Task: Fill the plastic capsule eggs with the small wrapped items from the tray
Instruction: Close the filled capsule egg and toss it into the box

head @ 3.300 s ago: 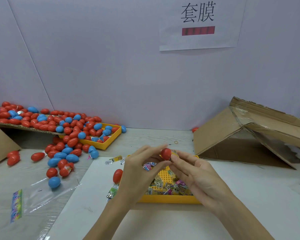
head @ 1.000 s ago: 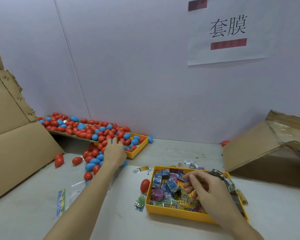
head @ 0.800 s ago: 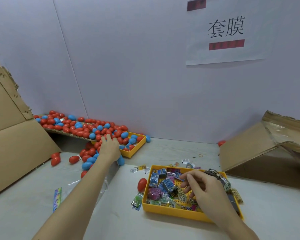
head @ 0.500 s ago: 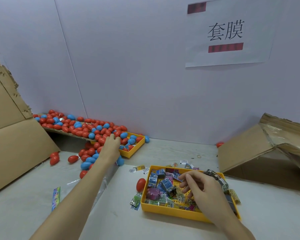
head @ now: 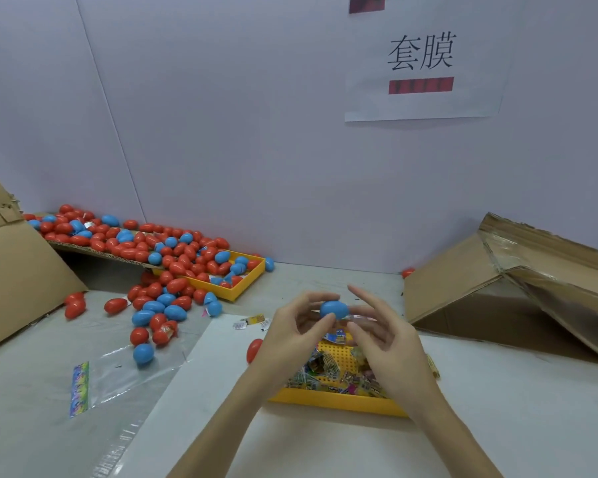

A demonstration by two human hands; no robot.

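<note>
Fingers (head: 328, 317) of my left hand (head: 290, 336) curl round a blue egg (head: 334, 309), thumb pressed on its near side, while my right hand (head: 387, 343) pinches the same egg from the right, its upper fingers spread loosely. I hold the egg above the far end of the yellow tray (head: 339, 401) of wrapped sweets (head: 325, 370), which sits on a white sheet (head: 325, 443) near me. One red egg (head: 253, 350) lies just beside the tray's left edge. Far to the left, red and blue eggs (head: 159, 305) spill from a second yellow tray (head: 242, 288) and a cardboard flap onto the table. A clear bag (head: 125, 377) lies near left; a cardboard box (head: 497, 298) stands on the right, under a paper sign (head: 422, 60) on the wall
</note>
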